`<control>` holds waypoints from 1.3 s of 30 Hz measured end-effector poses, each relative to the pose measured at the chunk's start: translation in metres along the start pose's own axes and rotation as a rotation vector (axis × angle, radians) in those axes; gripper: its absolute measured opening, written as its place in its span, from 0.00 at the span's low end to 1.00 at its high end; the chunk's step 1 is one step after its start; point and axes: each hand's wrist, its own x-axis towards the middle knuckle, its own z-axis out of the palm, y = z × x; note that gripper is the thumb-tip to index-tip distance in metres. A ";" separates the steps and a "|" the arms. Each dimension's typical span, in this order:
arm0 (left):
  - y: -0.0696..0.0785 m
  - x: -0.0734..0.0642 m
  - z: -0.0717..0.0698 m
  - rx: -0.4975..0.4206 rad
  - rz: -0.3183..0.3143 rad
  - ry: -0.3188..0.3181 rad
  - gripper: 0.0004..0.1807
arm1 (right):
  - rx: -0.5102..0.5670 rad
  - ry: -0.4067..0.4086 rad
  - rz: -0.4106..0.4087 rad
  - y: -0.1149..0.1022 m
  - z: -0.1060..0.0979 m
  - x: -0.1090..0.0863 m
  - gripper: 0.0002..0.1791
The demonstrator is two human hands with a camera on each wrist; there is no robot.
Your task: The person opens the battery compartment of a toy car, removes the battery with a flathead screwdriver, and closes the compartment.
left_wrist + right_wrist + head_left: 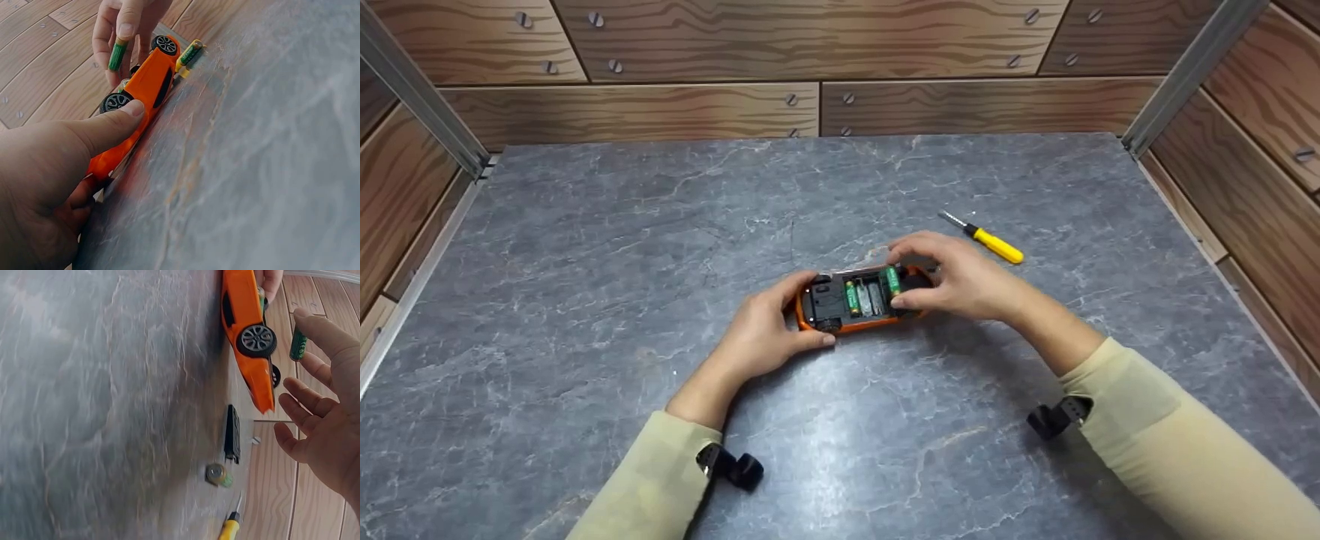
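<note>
An orange toy car [855, 328] lies upside down on the table, its black underside and battery compartment [870, 298] facing up. My left hand [761, 330] grips one end of it, thumb along the near side. One green battery [852, 298] sits in the compartment, beside a bare slot. My right hand [960, 277] pinches another green battery [298, 343] between thumb and finger, raised above the compartment. A further battery [216, 473] and a black cover [232, 434] lie on the table past the car, hidden by my right hand in the head view.
A screwdriver with a yellow handle [997, 245] lies behind my right hand. The grey marbled table [622, 225] is bounded by wood-patterned panels [697, 112] and metal posts [1196, 75].
</note>
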 end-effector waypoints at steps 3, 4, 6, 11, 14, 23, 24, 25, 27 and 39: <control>0.000 0.000 0.000 -0.001 -0.001 -0.001 0.50 | -0.022 0.021 0.002 0.004 -0.006 -0.004 0.26; 0.000 0.000 0.000 -0.001 0.000 -0.002 0.50 | -0.024 0.027 0.004 0.005 -0.008 -0.006 0.26; 0.000 0.000 0.000 0.007 -0.001 -0.001 0.50 | -0.028 0.044 0.000 0.009 -0.013 -0.009 0.25; 0.001 0.000 0.000 0.024 -0.004 -0.002 0.51 | -0.062 0.066 0.029 0.020 -0.023 -0.020 0.27; 0.001 0.001 0.001 0.021 -0.003 -0.007 0.51 | -0.073 0.066 0.052 0.027 -0.028 -0.028 0.28; 0.000 0.002 0.001 0.021 -0.009 -0.012 0.51 | -0.090 0.090 0.115 0.043 -0.039 -0.048 0.26; -0.001 0.002 0.001 0.023 -0.010 -0.011 0.51 | -0.092 0.092 0.117 0.045 -0.040 -0.049 0.26; -0.001 0.002 0.001 0.024 -0.010 -0.009 0.51 | -0.097 0.094 0.119 0.046 -0.040 -0.049 0.25; -0.001 0.002 0.001 0.025 -0.009 -0.006 0.51 | -0.102 0.096 0.119 0.048 -0.041 -0.051 0.25; 0.000 0.001 0.000 0.026 -0.010 -0.002 0.51 | -0.154 0.065 0.159 0.064 -0.040 -0.056 0.25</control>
